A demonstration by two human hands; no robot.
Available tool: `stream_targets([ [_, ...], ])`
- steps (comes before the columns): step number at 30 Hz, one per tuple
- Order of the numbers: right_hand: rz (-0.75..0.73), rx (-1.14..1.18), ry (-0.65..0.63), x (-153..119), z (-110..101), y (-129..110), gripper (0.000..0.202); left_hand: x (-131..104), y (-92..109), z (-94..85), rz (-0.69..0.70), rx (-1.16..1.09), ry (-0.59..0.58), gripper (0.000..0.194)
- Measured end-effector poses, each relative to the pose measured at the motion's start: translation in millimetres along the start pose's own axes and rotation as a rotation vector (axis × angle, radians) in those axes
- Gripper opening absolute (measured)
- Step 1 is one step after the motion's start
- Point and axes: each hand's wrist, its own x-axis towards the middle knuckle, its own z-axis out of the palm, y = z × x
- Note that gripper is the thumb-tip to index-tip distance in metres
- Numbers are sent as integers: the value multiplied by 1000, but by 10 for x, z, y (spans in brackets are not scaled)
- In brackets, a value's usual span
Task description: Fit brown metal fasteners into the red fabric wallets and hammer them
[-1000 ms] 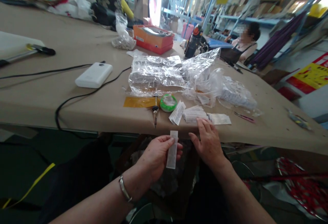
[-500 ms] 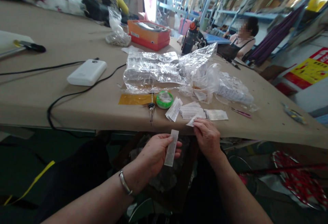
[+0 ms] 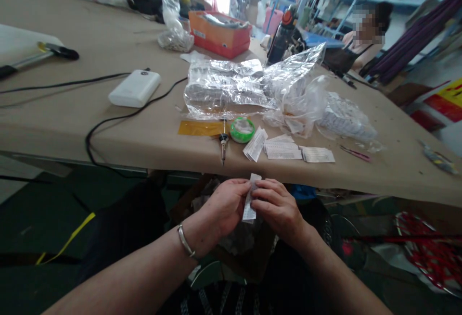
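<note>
Right hand [image 3: 279, 209] now off three strip piles [image 3: 283, 151]

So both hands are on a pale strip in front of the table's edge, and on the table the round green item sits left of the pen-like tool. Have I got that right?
Not quite: the round green item sits right of the pen-like tool, as the head view shows. Left hand and right hand are indeed on the pale strip.
</note>
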Motion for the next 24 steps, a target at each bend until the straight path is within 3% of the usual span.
stream_targets([
  [7, -4, -5, 2, 36, 44, -56, 14, 55, -35, -34, 29, 21, 6, 6],
  [10, 21, -26, 1, 51, -47, -32, 22, 43, -17, -34, -1, 47, 44, 4],
  [15, 365, -377, 164, -116, -388, 362, 45, 6, 42, -4, -95, 210, 175, 7],
  [18, 553, -612, 104, -314, -520, 631, 61, 14, 33, 7, -122, 234, 179, 6],
  [21, 572, -684, -8, -484, -539, 753, 50, 18, 10, 15, -135, 252, 183, 5],
  [24, 510, -682, 19, -583, -552, 790, 36, 2, 7, 24, -132, 265, 198, 5],
])
